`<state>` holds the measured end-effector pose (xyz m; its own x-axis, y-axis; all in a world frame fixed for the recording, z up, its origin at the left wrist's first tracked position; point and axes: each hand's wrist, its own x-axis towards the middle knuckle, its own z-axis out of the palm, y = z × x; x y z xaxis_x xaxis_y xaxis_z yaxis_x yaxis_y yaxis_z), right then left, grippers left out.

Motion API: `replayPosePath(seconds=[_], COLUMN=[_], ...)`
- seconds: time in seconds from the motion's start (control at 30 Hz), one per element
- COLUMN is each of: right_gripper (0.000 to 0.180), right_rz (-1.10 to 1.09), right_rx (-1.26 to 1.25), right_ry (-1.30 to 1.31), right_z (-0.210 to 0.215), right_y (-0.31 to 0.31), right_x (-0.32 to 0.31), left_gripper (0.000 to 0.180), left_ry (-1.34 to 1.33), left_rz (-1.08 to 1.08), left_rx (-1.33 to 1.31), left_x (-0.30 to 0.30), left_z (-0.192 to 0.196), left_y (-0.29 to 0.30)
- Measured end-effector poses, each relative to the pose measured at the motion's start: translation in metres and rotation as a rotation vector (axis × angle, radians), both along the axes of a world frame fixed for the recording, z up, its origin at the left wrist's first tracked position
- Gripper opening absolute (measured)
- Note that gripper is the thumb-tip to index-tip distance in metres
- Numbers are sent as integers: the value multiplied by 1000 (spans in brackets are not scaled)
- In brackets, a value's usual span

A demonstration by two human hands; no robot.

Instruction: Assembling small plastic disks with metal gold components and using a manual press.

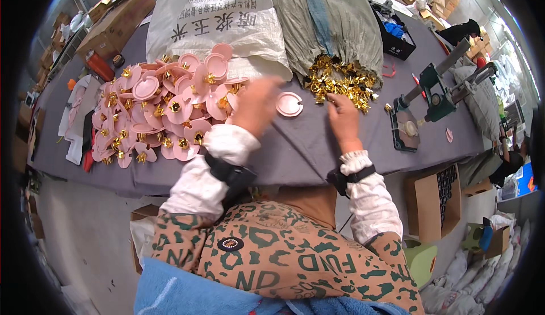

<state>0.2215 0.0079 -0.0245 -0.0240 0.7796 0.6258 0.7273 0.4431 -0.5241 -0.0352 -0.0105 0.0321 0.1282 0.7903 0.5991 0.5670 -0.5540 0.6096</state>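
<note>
My left hand is smeared by motion at the right edge of a heap of pink round discs, many fitted with shiny gold crown-like pieces. Its fingers cannot be made out. Just right of it, one pink disc with a small notch lies flat on the dark grey tablecloth. Loose gold pieces spill from the mouth of a greenish woven sack. At their near edge is my right hand, thumb and fingers drawn together; whatever they pinch is too small to tell.
A white woven sack stands behind the disc heap. On the right sits a dark green hand press. A black box is at the back right, a cardboard box at the back left. Below the table's right edge stands an open carton.
</note>
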Motion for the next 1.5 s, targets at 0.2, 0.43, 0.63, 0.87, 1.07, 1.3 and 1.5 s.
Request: replayPosePath(seconds=[0.2, 0.43, 0.63, 0.87, 1.07, 1.3, 1.5], right_gripper=[29, 23, 29, 26, 24, 33, 35], right_rz=[-40, -41, 267, 260, 281, 373, 70], right_rx=[-11, -290, -233, -67, -557, -561, -16], right_ry=[-191, 395, 659, 314, 1009, 668, -278], right_z=[-21, -5, 22, 26, 28, 34, -10], right_y=[19, -8, -48, -56, -69, -56, -41], right_x=[-23, -12, -46, -58, -78, -88, -11], left_gripper=[40, 24, 27, 26, 21, 21, 31], left_ry=[625, -273, -920, -483, -285, -283, -175], left_rz=[104, -25, -266, -258, -101, 66, 491], left_rx=[-120, -540, -940, -619, -242, -147, -106], left_x=[55, 34, 48, 44, 34, -31, -131], left_z=[-69, -54, -28, -39, -14, 8, 71], left_y=[17, 11, -9, -25, -56, -27, -14])
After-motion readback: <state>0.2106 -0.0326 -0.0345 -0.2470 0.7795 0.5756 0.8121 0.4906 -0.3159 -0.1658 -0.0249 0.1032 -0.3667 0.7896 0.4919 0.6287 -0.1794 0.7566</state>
